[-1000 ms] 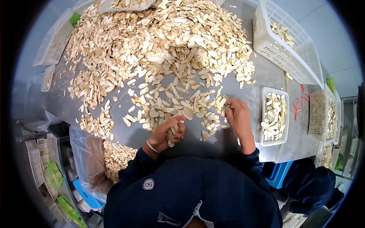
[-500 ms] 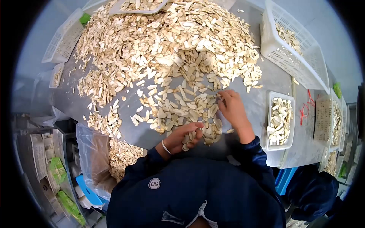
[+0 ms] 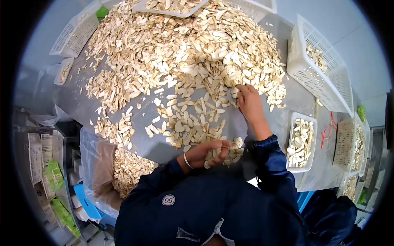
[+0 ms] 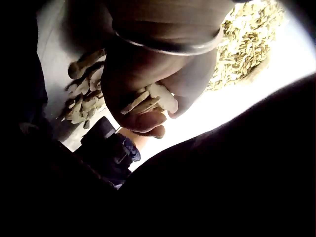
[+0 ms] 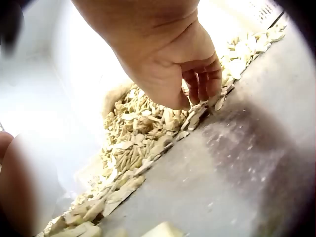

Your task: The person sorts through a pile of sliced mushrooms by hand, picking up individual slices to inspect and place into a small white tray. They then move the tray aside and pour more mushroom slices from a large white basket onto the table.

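Pale dried slices with brownish edges lie in a large pile (image 3: 172, 45) on the grey table, with a looser spread of slices (image 3: 191, 123) nearer the body. Several slices (image 4: 162, 97) sit in my left hand (image 3: 207, 153), its fingers curled round them. Right beside it is a small heap of slices (image 3: 234, 152). My right hand (image 3: 251, 106) reaches to the pile's near edge, fingertips down at the slices. In the right wrist view, the thumb (image 5: 177, 98) stands apart from the fingers, slices directly beneath them.
A white tray of slices (image 3: 291, 164) stands to the right, a tall white perforated basket (image 3: 316, 82) behind it. Red string (image 3: 327, 133) lies beyond the tray. Another white tray (image 3: 180, 14) rests on the pile's far side. Below the left table edge, a plastic-lined container (image 3: 96, 160) holds more slices.
My right hand has moved up to the pile's edge. The left hand has shifted right, still gripping slices. Slices from the near spread now lie in a heap beside the left hand.
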The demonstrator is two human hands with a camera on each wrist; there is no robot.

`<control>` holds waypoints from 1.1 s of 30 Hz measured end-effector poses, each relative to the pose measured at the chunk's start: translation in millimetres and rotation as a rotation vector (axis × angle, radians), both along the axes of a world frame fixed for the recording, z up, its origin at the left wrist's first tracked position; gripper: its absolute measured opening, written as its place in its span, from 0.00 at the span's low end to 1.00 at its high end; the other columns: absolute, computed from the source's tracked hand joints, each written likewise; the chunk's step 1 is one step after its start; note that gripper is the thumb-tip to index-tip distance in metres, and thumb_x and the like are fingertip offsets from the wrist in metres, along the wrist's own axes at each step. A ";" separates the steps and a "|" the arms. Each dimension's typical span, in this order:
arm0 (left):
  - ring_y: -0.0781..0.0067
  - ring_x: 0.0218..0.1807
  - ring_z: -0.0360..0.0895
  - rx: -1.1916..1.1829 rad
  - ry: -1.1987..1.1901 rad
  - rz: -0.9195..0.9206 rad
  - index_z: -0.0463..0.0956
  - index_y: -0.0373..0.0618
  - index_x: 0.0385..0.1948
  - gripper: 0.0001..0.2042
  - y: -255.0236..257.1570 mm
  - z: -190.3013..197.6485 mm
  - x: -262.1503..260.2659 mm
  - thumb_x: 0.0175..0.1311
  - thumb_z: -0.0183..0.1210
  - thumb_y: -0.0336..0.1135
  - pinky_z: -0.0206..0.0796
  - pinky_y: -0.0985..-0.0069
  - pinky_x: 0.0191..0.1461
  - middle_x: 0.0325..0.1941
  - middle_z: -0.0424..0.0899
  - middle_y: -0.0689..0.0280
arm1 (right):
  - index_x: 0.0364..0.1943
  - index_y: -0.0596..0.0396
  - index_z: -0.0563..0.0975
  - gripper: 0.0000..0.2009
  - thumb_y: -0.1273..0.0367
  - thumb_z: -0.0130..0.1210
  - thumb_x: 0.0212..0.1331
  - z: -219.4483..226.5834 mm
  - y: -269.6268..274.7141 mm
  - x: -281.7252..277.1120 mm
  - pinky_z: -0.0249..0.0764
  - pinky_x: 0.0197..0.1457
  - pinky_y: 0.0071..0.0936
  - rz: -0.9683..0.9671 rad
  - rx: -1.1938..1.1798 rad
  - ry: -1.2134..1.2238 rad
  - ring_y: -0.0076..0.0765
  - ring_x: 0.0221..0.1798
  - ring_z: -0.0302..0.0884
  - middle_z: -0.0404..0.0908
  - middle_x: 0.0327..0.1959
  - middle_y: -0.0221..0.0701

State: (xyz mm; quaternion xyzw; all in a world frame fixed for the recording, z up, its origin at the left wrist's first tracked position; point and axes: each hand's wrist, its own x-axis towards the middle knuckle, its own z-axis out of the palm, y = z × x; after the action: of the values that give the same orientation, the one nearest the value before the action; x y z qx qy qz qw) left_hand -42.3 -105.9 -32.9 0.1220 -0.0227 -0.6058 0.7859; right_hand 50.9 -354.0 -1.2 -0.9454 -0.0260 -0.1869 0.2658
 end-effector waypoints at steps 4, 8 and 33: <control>0.77 0.31 0.69 -0.012 -0.015 0.017 0.71 0.44 0.61 0.18 -17.1 8.0 9.0 0.80 0.44 0.43 0.61 0.82 0.27 0.36 0.75 0.64 | 0.43 0.51 0.82 0.10 0.73 0.61 0.56 -6.1 -1.4 0.5 0.76 0.44 0.45 0.035 0.002 0.105 0.53 0.41 0.78 0.79 0.34 0.40; 0.79 0.29 0.66 -0.072 -0.026 0.041 0.71 0.45 0.61 0.17 -30.5 15.0 18.9 0.82 0.42 0.43 0.58 0.83 0.26 0.33 0.74 0.64 | 0.38 0.53 0.79 0.08 0.72 0.64 0.54 -1.0 2.3 -17.9 0.75 0.40 0.45 0.076 0.013 0.165 0.51 0.37 0.78 0.77 0.30 0.38; 0.77 0.30 0.72 0.069 0.108 0.016 0.74 0.45 0.51 0.15 -35.8 7.5 15.6 0.80 0.42 0.44 0.61 0.84 0.24 0.33 0.77 0.62 | 0.44 0.59 0.82 0.10 0.67 0.64 0.64 31.0 -3.1 -54.3 0.71 0.33 0.23 0.134 0.392 0.487 0.18 0.30 0.77 0.80 0.27 0.25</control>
State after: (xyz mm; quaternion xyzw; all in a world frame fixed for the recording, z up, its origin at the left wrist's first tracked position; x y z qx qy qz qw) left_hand -26.7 -141.7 -25.4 0.1163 0.0417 -0.6057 0.7860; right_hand -3.4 -357.0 29.8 -0.8894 0.0125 0.0615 0.4529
